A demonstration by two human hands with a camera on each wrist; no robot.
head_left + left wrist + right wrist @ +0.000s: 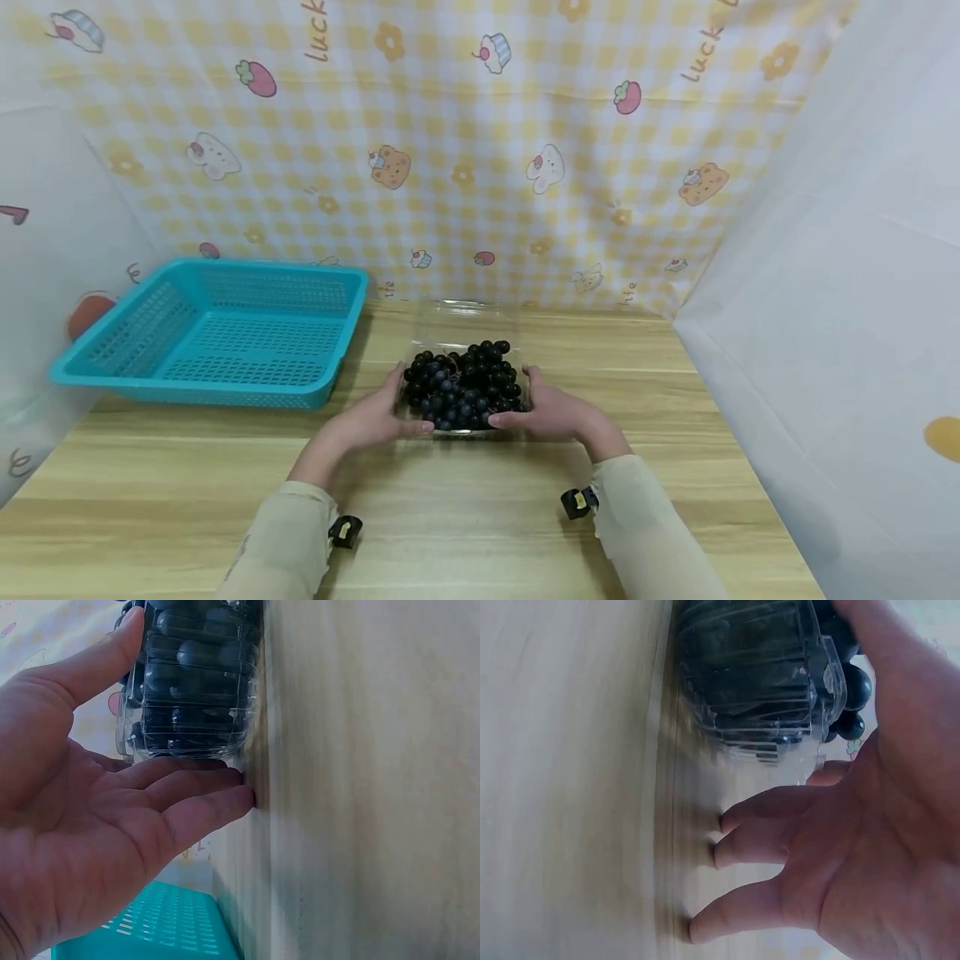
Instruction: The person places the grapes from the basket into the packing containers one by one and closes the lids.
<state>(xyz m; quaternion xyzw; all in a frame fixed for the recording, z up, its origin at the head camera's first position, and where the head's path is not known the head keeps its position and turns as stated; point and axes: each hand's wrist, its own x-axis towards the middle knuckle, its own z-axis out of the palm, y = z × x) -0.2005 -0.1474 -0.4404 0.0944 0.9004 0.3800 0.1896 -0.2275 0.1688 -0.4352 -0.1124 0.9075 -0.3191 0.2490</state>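
Dark purple-black grapes [465, 379] fill a clear plastic clamshell box [199, 705] in the middle of the table. The box's transparent lid [468, 323] is folded back towards the rear wall. My left hand [381, 414] is at the box's left side, its fingers fairly straight along the wall and its thumb reaching over the near rim. On the other side is my right hand [551, 408], thumb at the near right corner over the grapes. In the right wrist view its fingers [761, 844] are spread beside the box, tips down at the tabletop.
A turquoise perforated plastic basket [341, 350] stands at the back left of the wooden table [465, 517]. A yellow checked cloth [465, 125] hangs behind, and a pale sheet [847, 275] borders the right side. Small black devices [347, 532] are on both wrists.
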